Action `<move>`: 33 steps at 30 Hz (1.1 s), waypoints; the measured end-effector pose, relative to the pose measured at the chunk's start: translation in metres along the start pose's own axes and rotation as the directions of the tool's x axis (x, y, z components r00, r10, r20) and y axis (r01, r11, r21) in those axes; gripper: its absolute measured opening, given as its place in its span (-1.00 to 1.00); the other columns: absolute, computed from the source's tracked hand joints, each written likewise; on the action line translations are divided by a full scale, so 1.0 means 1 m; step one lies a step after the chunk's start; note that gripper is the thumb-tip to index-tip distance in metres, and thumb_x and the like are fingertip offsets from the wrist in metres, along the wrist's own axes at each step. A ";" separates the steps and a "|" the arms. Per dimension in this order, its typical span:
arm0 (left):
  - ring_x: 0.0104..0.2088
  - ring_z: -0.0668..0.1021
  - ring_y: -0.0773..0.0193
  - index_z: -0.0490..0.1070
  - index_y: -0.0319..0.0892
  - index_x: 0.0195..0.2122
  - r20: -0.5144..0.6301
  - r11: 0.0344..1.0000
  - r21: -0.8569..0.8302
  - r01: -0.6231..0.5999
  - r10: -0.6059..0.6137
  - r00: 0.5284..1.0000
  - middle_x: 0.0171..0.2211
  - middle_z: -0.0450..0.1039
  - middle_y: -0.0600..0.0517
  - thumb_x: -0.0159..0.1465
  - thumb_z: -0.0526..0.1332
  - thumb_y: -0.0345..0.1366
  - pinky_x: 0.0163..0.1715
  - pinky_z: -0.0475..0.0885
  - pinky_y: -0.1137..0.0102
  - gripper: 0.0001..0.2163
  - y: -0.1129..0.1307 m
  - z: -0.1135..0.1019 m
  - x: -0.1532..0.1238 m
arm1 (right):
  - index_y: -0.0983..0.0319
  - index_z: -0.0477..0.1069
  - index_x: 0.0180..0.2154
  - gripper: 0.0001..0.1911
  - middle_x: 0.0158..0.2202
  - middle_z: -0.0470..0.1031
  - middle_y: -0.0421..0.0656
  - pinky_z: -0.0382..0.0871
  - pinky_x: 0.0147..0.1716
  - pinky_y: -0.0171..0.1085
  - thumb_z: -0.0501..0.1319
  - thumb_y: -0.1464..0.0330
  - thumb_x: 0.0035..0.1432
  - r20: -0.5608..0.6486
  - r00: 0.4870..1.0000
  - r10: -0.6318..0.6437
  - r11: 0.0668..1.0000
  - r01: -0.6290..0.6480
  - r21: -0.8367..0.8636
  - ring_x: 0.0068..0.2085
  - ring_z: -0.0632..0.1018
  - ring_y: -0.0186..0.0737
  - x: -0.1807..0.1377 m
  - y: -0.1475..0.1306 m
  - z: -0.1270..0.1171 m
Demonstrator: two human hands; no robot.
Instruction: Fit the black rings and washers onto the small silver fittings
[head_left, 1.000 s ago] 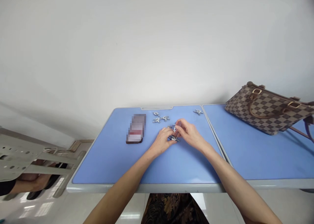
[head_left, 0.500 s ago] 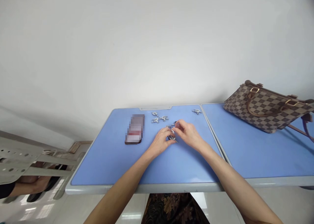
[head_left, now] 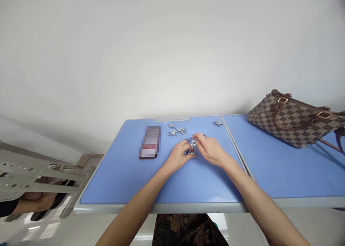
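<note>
Near the middle of the blue desktop, my left hand curls around a small silvery metal piece, thumb and fingers closed on it. Close by on the right, the bent fingers of my right hand meet at another shiny metal part between the two hands. The fingertips partly cover both parts, so their exact kind is unclear. Beyond my hands lie several similar pieces with rings and prongs. One more metal piece sits apart at the back right.
A phone with a blurred screen lies left of my hands. On the adjoining blue desk at right stands a brown checkered handbag. A white wall rises behind. At lower left are a pale chair and another person's arm.
My right hand has turned slightly, its fingers shifting over the metal part, more of which now shows. My left hand keeps its hold. The whole view has shifted a little.
</note>
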State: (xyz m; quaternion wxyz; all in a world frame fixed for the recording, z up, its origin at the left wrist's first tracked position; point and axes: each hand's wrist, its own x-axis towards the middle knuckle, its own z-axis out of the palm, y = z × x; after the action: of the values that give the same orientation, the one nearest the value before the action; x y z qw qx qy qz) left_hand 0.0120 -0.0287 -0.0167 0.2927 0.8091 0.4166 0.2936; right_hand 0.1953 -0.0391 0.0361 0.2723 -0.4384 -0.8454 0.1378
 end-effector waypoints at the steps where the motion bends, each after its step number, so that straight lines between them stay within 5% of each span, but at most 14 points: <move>1: -0.20 0.45 0.22 0.46 -0.15 -0.34 0.000 1.000 0.009 -0.001 0.001 1.000 -0.25 0.39 0.03 0.12 0.32 -0.32 -0.16 0.36 0.35 -0.91 0.001 0.000 0.000 | 0.22 0.23 -0.05 -0.77 -0.40 0.50 -0.17 0.22 -0.37 -0.30 -0.09 0.42 0.31 -0.004 1.000 0.000 1.000 0.000 0.004 -0.42 0.48 -0.24 0.000 0.000 0.000; 7: -0.22 0.45 0.24 0.46 -0.11 -0.30 -0.008 0.993 0.106 0.043 -0.043 0.999 -0.26 0.37 0.06 0.15 0.28 -0.34 -0.19 0.36 0.37 -0.91 0.009 -0.002 -0.001 | 0.19 0.29 -0.27 -0.85 -0.51 0.45 -0.23 0.21 -0.47 -0.35 0.01 0.29 0.30 -0.097 0.994 0.050 0.987 -0.034 0.159 -0.55 0.39 -0.34 0.002 0.006 0.015; 23: -0.16 0.48 0.16 0.44 -0.13 -0.28 0.016 0.985 0.170 0.026 -0.029 0.999 -0.17 0.46 0.02 0.12 0.33 -0.33 -0.15 0.35 0.28 -0.85 0.010 0.007 0.006 | 0.21 0.08 -0.64 -0.56 -0.71 0.11 -0.34 0.02 -0.59 -0.38 0.17 0.16 0.13 -0.264 0.921 0.286 0.944 -0.223 0.245 -0.62 0.12 -0.43 0.010 0.016 0.033; 30: -0.11 0.48 0.12 0.41 -0.09 -0.12 0.004 0.986 0.165 -0.007 0.006 1.000 -0.13 0.47 0.00 0.15 0.29 -0.30 -0.11 0.37 0.23 -0.74 0.001 0.006 0.010 | 0.22 0.15 -0.63 -0.62 -0.67 0.21 -0.31 0.05 -0.55 -0.40 0.11 0.27 0.20 -0.231 0.952 0.200 0.973 -0.165 0.161 -0.60 0.22 -0.44 0.016 0.019 0.034; 33: -0.17 0.49 0.11 0.44 -0.14 -0.25 -0.010 0.983 0.180 0.037 -0.035 0.999 -0.23 0.47 -0.01 0.15 0.27 -0.30 -0.17 0.39 0.22 -0.85 -0.002 0.007 0.013 | 0.23 0.19 -0.62 -0.62 -0.66 0.25 -0.30 0.04 -0.54 -0.40 0.12 0.28 0.21 -0.154 0.980 0.127 0.991 -0.118 0.065 -0.60 0.23 -0.45 0.018 0.018 0.036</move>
State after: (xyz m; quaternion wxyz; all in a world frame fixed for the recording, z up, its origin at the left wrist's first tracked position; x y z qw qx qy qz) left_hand 0.0227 -0.0183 -0.0199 0.2221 0.8236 0.4570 0.2521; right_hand 0.1782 -0.0139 0.0046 0.3416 -0.4913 -0.7884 0.1427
